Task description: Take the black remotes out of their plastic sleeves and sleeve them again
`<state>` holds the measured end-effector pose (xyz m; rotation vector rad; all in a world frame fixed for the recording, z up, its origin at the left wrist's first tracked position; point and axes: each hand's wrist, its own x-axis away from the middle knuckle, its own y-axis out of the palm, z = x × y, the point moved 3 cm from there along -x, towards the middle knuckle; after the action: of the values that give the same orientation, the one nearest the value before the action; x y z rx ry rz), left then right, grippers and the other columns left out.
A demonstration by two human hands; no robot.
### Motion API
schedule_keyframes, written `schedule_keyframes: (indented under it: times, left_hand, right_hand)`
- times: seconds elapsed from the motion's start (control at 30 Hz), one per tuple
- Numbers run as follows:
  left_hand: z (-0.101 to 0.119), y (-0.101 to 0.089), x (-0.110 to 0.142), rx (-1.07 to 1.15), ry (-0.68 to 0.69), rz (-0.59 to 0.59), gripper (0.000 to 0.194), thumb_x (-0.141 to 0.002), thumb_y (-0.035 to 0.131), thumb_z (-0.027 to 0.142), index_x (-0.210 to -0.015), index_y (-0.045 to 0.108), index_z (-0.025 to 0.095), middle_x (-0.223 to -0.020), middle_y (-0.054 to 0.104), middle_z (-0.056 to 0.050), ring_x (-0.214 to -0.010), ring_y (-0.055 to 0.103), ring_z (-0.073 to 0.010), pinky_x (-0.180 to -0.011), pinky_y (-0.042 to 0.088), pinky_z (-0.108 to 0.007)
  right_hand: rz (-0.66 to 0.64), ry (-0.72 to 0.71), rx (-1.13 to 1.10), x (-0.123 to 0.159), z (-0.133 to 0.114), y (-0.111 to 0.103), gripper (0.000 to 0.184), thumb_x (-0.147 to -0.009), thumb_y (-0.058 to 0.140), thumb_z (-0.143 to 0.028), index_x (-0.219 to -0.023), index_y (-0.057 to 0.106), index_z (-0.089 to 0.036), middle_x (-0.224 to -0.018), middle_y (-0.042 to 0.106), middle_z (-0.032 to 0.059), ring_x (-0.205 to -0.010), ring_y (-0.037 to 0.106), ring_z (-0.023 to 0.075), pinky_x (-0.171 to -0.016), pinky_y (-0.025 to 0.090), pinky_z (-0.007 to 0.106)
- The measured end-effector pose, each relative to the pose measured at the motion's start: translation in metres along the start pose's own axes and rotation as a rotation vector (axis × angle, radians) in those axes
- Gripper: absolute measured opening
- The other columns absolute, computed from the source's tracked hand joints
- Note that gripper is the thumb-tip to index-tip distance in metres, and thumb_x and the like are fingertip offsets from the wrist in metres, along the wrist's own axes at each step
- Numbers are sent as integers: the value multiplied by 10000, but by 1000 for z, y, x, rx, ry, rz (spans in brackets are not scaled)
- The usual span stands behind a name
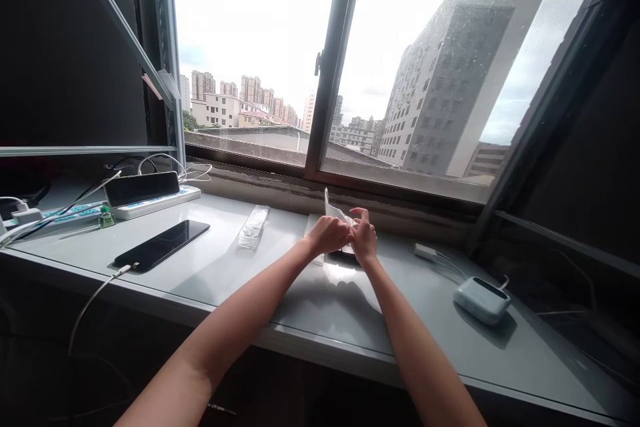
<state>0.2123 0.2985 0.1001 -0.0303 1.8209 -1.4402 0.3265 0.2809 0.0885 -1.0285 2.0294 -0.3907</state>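
My left hand (pixel 329 235) and my right hand (pixel 365 237) meet above the far part of the desk, fingers closed against each other. A thin white sheet-like piece (pixel 336 208) sticks up behind them and seems pinched between both hands; its exact kind is hard to make out. The right index finger is bent and raised. Below the hands lies a dark flat object (pixel 344 256), mostly hidden. A pale flat thing (pixel 316 259) shows beside the left wrist. Further left lies a crinkled clear plastic packet (pixel 253 227).
On the left, a black phone (pixel 163 245) is plugged into a white cable (pixel 95 290). Behind it are a power strip (pixel 160 201), another phone (pixel 143 188) and a small green bottle (pixel 105 217). A pale blue rounded device (pixel 481 300) and white adapter (pixel 425 251) sit right. A window (pixel 320 113) backs the desk.
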Motion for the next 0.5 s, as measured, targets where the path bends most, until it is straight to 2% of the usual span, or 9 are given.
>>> schedule_keyframes:
  times: [0.2, 0.33, 0.4, 0.5]
  left_hand:
    - [-7, 1, 4, 99, 11, 9, 293, -857, 491, 221, -600, 610, 148, -697, 669, -168, -636, 632, -240, -661, 468, -356]
    - [-3, 2, 5, 163, 32, 47, 378, -880, 496, 327, -536, 535, 175, -607, 624, -113, -585, 605, -220, -639, 443, -331]
    - [-8, 0, 3, 287, -89, 134, 498, -935, 414, 457, -538, 536, 181, -574, 606, -82, -563, 595, -203, -645, 441, -317]
    - [-28, 1, -2, 677, -418, 269, 665, -968, 218, 599, -678, 636, 171, -584, 627, -57, -563, 610, -186, -649, 465, -299]
  right_hand:
    - [-124, -52, 235, 1, -7, -1, 461, -854, 492, -90, -1287, 532, -240, -818, 701, 31, -847, 668, 253, -680, 390, 275]
    - [-54, 22, 199, 0, -3, -5, 495, -851, 465, -53, -1319, 507, -207, -894, 715, 67, -883, 674, 255, -698, 421, 280]
    - [25, 18, 158, -1, -3, -8, 497, -858, 441, -48, -1327, 497, -203, -917, 718, 68, -880, 677, 250, -705, 434, 280]
    - [95, -96, 130, 0, -8, -9, 468, -876, 419, -61, -1311, 512, -206, -905, 722, 42, -837, 685, 234, -705, 450, 272]
